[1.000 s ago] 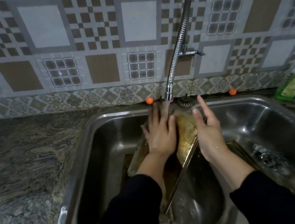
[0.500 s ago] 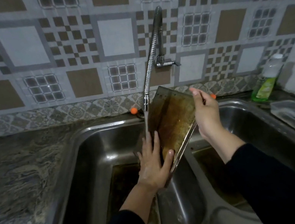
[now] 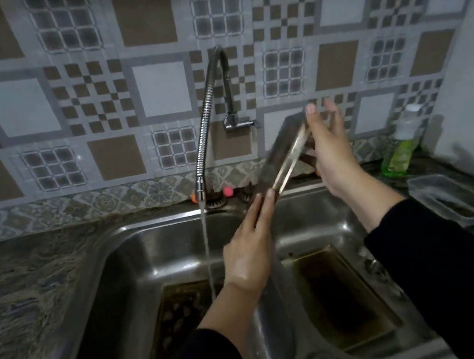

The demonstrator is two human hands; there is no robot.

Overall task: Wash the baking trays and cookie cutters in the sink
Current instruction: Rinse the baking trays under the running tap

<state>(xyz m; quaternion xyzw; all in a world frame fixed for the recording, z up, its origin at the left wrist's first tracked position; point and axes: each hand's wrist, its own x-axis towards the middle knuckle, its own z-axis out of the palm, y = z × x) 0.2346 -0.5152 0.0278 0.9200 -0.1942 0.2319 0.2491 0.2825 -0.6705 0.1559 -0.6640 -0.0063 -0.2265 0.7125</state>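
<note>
stainless steel is catching the light as a baking tray [image 3: 285, 155] is being held edge-on above the sink [image 3: 136, 259], to the right of the running water [image 3: 207, 247]. its long axis is slanting from low-left to high-right. the right hand [image 3: 329, 151] is gripping the upper end, thumb over the rim and fingers behind, while the left hand [image 3: 250, 255] is reaching up with straight fingers pressing the lower end (no curl around it that can be seen). the stream from the faucet [image 3: 205, 131] is falling just left of the left hand, so the tray would need to swing leftward to rinse; the left hand is nearer the water. two more trays [image 3: 337, 297] are lying in the basins. compared with half a second ago, the tray is sitting higher and further right, turned so its stained face is no longer showing, and it is clear of the stream.
</note>
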